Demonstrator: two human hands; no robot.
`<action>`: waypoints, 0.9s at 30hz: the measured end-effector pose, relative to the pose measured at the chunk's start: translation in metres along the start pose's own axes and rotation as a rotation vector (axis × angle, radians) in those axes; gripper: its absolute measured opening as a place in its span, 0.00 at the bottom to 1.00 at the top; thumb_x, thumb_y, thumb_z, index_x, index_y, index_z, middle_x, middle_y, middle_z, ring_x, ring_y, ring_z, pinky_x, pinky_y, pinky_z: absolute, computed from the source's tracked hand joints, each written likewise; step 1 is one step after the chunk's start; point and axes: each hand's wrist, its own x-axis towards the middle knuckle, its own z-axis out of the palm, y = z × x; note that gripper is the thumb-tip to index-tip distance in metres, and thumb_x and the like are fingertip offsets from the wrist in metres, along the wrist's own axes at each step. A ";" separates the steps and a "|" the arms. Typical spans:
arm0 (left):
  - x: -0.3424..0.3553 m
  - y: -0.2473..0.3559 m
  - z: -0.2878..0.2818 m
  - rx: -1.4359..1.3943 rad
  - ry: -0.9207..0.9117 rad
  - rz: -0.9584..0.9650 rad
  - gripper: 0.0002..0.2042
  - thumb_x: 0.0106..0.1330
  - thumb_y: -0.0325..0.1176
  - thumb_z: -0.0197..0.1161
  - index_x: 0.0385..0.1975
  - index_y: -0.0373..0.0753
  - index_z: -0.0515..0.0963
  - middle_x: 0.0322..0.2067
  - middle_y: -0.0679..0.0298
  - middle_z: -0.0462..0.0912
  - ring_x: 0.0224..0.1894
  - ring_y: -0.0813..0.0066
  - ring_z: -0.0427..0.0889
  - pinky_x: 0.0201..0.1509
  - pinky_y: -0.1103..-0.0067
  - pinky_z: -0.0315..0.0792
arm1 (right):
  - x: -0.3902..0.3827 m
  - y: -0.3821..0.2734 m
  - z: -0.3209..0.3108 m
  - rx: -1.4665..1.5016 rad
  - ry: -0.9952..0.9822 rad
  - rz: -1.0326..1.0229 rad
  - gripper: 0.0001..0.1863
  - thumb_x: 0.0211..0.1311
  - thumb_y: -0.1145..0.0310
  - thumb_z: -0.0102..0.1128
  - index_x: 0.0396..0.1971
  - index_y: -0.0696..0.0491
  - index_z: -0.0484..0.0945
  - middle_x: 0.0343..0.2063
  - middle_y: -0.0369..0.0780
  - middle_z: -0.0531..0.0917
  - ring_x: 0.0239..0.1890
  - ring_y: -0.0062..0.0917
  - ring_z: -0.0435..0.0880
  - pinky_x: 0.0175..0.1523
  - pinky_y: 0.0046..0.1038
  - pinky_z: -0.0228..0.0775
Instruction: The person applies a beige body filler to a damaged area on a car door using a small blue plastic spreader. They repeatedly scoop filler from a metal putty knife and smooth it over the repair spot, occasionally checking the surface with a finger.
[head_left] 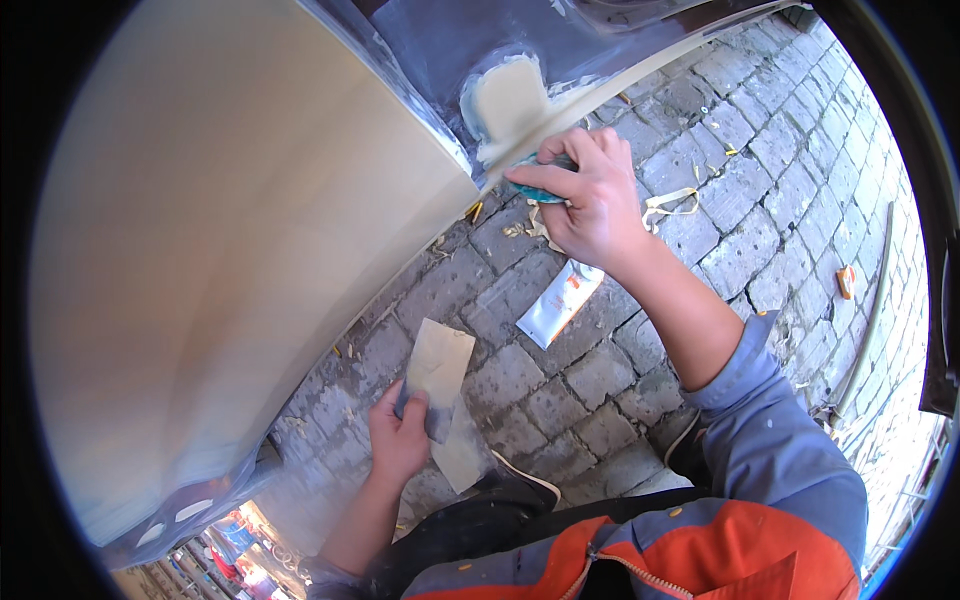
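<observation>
My right hand [590, 195] grips a teal flexible pad [530, 188], probably a scraper, at the rim of a vehicle-like panel [420, 40], beside a cream patch of filler [508, 95] smeared on the grey-blue surface. My left hand [398, 428] is closed on a beige rectangular board [440, 370], lower in the view, its thumb on a greyish lower part; a second pale piece [460, 460] shows beneath it. Between my hands a white-and-orange tube [555, 305] lies on the paving.
A large cream curved panel [200, 250] takes up the left side. Grey paving blocks [750, 200] carry pale tape scraps [670, 200] and a small orange object [845, 280]. A long hose or pipe [865, 330] lies at right. My shoes and legs are at the bottom.
</observation>
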 end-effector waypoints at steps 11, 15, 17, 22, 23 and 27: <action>0.000 -0.001 0.001 0.026 -0.020 0.046 0.10 0.76 0.26 0.56 0.46 0.29 0.83 0.35 0.69 0.86 0.34 0.88 0.77 0.38 0.83 0.72 | 0.008 0.014 0.034 -0.129 0.286 -0.160 0.23 0.44 0.71 0.75 0.44 0.32 0.92 0.42 0.30 0.80 0.46 0.29 0.72 0.55 0.34 0.55; 0.001 -0.003 -0.001 0.039 -0.040 0.034 0.10 0.76 0.26 0.56 0.46 0.29 0.83 0.35 0.69 0.86 0.34 0.88 0.77 0.38 0.83 0.72 | 0.005 0.018 0.038 -0.121 0.268 -0.147 0.21 0.46 0.69 0.76 0.43 0.32 0.92 0.42 0.30 0.79 0.46 0.29 0.72 0.55 0.34 0.54; 0.002 -0.006 -0.004 0.067 -0.048 0.012 0.11 0.76 0.27 0.55 0.47 0.29 0.83 0.38 0.67 0.87 0.38 0.86 0.80 0.43 0.82 0.74 | 0.001 0.017 0.041 -0.093 0.256 -0.117 0.24 0.43 0.71 0.71 0.43 0.31 0.92 0.42 0.29 0.80 0.47 0.29 0.72 0.55 0.36 0.55; 0.002 -0.006 -0.001 0.064 -0.046 0.013 0.12 0.77 0.28 0.55 0.48 0.29 0.83 0.39 0.67 0.88 0.40 0.85 0.81 0.45 0.81 0.75 | -0.001 0.013 0.034 -0.058 0.174 -0.072 0.26 0.38 0.73 0.69 0.42 0.32 0.92 0.42 0.29 0.79 0.48 0.31 0.73 0.56 0.38 0.56; 0.002 -0.005 -0.001 0.057 -0.046 0.016 0.12 0.77 0.28 0.55 0.49 0.29 0.83 0.39 0.67 0.88 0.40 0.85 0.81 0.45 0.81 0.75 | 0.000 0.010 0.030 -0.058 0.147 -0.068 0.26 0.37 0.73 0.69 0.42 0.33 0.92 0.42 0.30 0.79 0.48 0.31 0.73 0.56 0.38 0.56; 0.003 -0.004 0.000 0.020 -0.040 0.047 0.11 0.76 0.27 0.57 0.49 0.28 0.82 0.37 0.68 0.87 0.37 0.86 0.80 0.42 0.82 0.75 | 0.011 0.000 0.011 -0.033 0.023 -0.040 0.27 0.38 0.78 0.66 0.41 0.37 0.93 0.39 0.31 0.78 0.46 0.31 0.73 0.54 0.37 0.56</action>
